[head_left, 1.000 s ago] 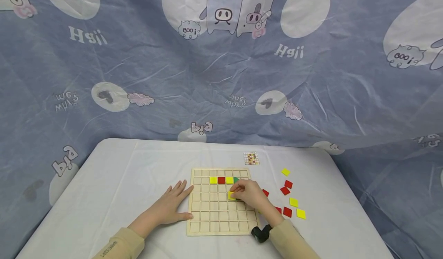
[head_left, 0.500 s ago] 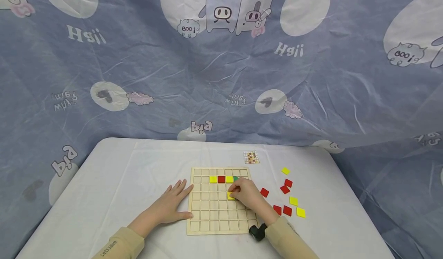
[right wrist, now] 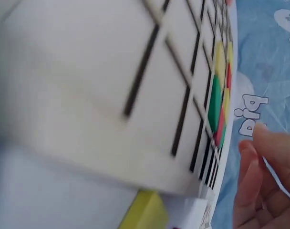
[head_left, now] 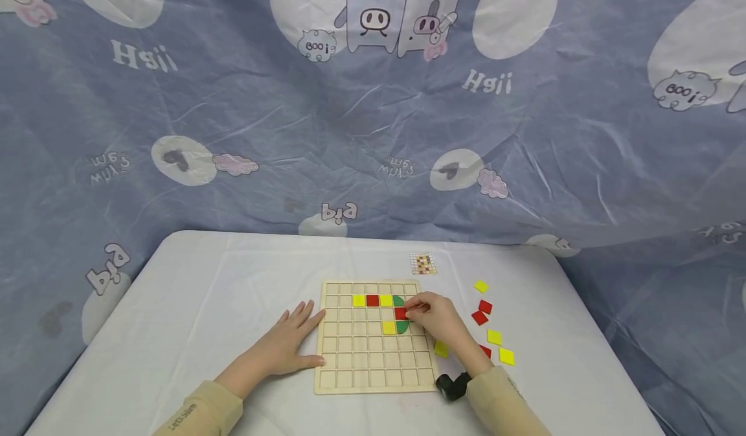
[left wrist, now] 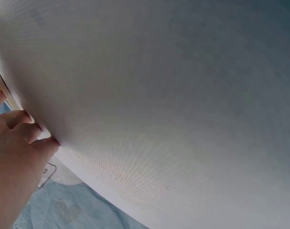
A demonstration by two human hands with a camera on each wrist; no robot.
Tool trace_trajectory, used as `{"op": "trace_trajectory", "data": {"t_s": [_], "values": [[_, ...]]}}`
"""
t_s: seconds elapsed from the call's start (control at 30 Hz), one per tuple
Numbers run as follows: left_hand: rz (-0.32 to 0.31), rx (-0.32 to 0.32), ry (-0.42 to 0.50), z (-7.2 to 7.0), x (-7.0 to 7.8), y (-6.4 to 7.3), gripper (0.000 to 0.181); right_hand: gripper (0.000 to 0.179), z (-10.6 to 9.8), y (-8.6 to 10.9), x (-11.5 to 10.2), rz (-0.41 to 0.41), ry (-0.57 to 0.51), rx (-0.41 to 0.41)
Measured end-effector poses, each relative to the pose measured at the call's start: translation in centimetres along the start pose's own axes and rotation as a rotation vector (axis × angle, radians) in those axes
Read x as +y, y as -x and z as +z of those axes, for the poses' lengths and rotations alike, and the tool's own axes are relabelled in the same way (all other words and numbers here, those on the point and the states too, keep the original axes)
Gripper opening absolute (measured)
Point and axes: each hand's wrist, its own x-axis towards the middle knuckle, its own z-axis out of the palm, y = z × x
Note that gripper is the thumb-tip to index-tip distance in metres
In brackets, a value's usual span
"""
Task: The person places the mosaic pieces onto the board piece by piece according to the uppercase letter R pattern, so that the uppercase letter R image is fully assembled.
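Evidently, the work is with small coloured pieces on a wooden grid board (head_left: 352,352), which lies on the white-covered table (head_left: 268,254). A red tile (head_left: 400,313) is in one of its cells, between an upper green piece (head_left: 399,300) and a lower green piece (head_left: 402,327), both with a rounded side. A yellow tile (head_left: 388,328) is just left of the lower one.

The right hand (head_left: 437,319) is beside the red tile, its fingers half bent, with thumb and forefinger slightly parted; nothing is seen between them. Whether a fingertip touches the tile cannot be told. The left hand (head_left: 282,350) lies with fingers spread along the board's left edge and holds nothing.

The tiles are probably light, stiff and rather smooth, so they may slide easily; they hardly seem fragile. A loose one, such as the yellow square (head_left: 506,357), is best pinched by two opposite edges. In a cell, little edge would remain for the nails. The board looks thin but firm, and its rim is the good place for holding.

As for writing, the left sleeve (head_left: 201,410) carries something like "Let's Slim". The blue curtain (head_left: 361,112) says "BOO" in small clouds, and a word resembling "pig" appears upside down. Print on the small pattern card (head_left: 423,263) is too tiny for reading.
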Motion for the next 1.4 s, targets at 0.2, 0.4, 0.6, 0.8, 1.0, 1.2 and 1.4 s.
{"op": "trace_trajectory", "data": {"t_s": [0.2, 0.4, 0.6, 0.8, 1.0, 1.2, 1.4], "values": [[0.012, 0.003, -0.001, -0.1, 0.0, 0.0, 0.095, 0.014, -1.1, -0.1, 1.3, 0.048, 0.049, 0.014], [0.012, 0.004, -0.008, 0.1, -0.1, 0.0, 0.096, 0.022, -2.8, 0.0, 3.5, 0.122, 0.098, 0.07], [0.012, 0.006, -0.006, 0.0, 0.0, 0.0, 0.096, 0.025, -3.7, 0.6, 5.0, 0.142, 0.133, 0.049], [0.006, 0.006, -0.01, 0.1, 0.0, 0.1, 0.096, 0.023, -3.8, 0.8, 5.3, 0.156, 0.12, 0.047], [0.002, 0.009, -0.009, 0.0, 0.2, 0.1, 0.096, 0.023, -3.6, 0.8, 5.2, 0.164, 0.11, 0.046], [0.015, 0.011, -0.011, 0.3, -0.1, 0.1, 0.096, 0.023, -3.2, 0.9, 4.1, 0.155, 0.087, 0.063], [0.022, 0.017, -0.011, 0.3, -0.2, 0.1, 0.096, 0.018, -1.9, 0.6, 2.0, 0.103, 0.024, 0.048]]}}
